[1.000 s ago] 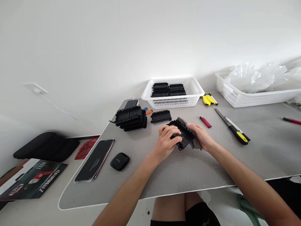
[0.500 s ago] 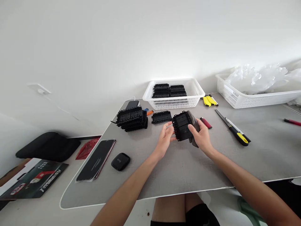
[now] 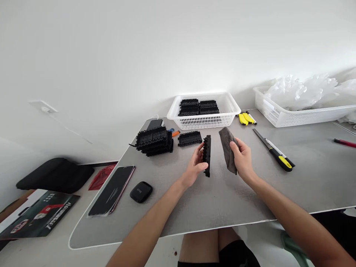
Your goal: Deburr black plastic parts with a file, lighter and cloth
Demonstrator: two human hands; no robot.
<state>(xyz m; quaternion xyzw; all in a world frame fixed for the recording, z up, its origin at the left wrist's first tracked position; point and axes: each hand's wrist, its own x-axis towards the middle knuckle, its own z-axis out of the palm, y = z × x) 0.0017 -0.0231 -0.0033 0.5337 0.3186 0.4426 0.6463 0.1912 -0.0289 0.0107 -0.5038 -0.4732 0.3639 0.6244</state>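
Near the middle of the grey table, my left hand (image 3: 194, 167) grips a black plastic part (image 3: 207, 155), turned edge-on and upright. To its right, my right hand (image 3: 242, 157) is closed on a dark grey cloth (image 3: 228, 150), which is apart from the part. Another black part (image 3: 190, 138) lies flat on the table behind my left hand. A stack of similar black parts (image 3: 154, 141) stands further left. More of them sit in a white basket (image 3: 204, 120) by the wall.
A second white basket (image 3: 300, 118) holds clear plastic bags at the right. Yellow-handled pliers (image 3: 246, 118), a black-and-yellow file (image 3: 274, 151) and a red pen (image 3: 345, 143) lie on the table (image 3: 217, 207). A phone-like slab (image 3: 111, 191) and a black case (image 3: 141, 191) are at the left.
The cloth has come away from the black part and moved right with my right hand. My left hand now holds the part alone, turned from face-up to edge-on.
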